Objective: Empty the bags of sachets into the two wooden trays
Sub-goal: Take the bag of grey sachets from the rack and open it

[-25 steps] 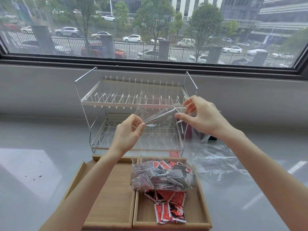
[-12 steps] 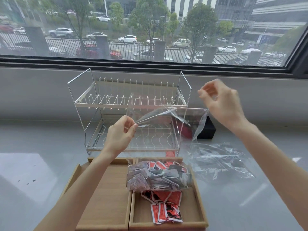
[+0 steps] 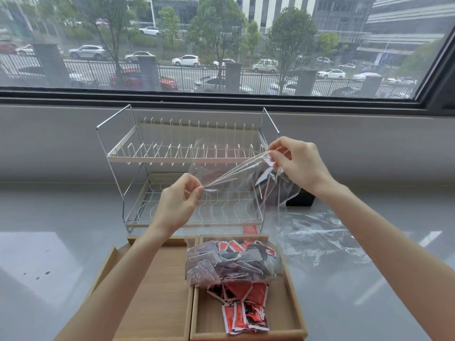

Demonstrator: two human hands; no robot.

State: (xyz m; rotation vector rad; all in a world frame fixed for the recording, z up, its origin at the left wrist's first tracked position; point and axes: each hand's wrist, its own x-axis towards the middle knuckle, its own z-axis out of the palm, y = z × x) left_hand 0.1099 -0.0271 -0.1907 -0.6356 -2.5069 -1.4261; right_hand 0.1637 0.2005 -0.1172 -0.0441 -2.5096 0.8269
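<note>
Clear bag, empty, stretched between both hands above the wire rack.

Glossy grey surface under a wide window onto a street with parked cars. Left hand pinched shut on one bag edge, right hand pinched on the other. Right wooden tray loaded with red sachets and a full bag of sachets; left wooden tray bare. Crumpled bag flat beside right tray.

Left tray partly under forearm, near edges (both trays) cut off.
</note>
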